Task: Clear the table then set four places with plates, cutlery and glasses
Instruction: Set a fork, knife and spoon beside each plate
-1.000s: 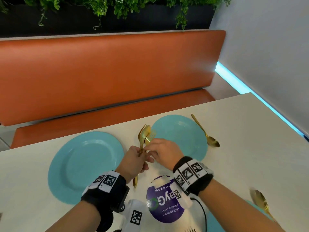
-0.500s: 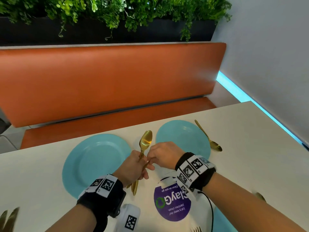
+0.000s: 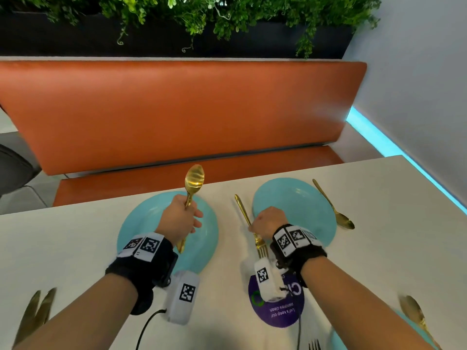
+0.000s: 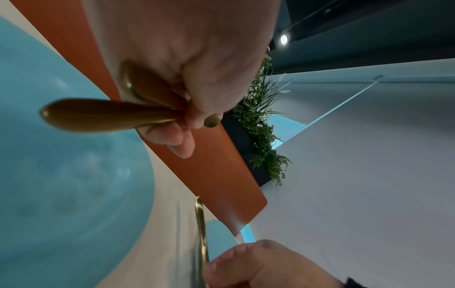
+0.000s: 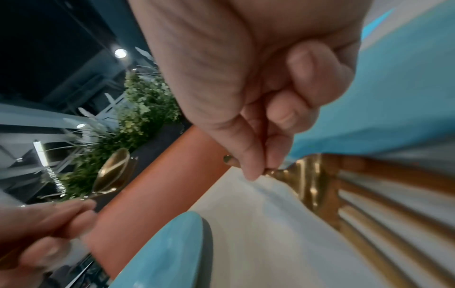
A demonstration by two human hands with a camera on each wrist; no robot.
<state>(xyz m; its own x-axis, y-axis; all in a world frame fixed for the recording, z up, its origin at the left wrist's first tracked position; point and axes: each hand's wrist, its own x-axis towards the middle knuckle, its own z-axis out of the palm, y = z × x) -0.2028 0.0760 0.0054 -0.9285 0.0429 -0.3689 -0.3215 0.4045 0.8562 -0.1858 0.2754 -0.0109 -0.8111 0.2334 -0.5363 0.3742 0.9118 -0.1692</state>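
Observation:
My left hand (image 3: 179, 221) grips a gold spoon (image 3: 194, 179) upright by its handle, over the left blue plate (image 3: 141, 218). In the left wrist view the fingers (image 4: 177, 140) curl round the handle (image 4: 98, 115), and a second gold end seems to show beside it. My right hand (image 3: 267, 222) pinches a gold fork (image 3: 242, 210) at its neck, between the two plates, with the tines toward me. The right wrist view shows the fingertips (image 5: 248, 171) on the fork (image 5: 307, 175), low over the white table. The right blue plate (image 3: 298, 200) has a gold spoon (image 3: 333, 208) lying at its right.
A purple round sticker (image 3: 278, 311) lies on the table (image 3: 379, 248) near me. Gold cutlery (image 3: 35, 314) lies at the near left, more (image 3: 414, 314) at the near right by a blue plate (image 3: 338, 337). An orange bench (image 3: 177, 109) runs behind the table, with a wall on the right.
My hands have parted. The right hand has drawn the fork away to the right, next to the right plate. The left hand has moved left over the left plate with the spoon.

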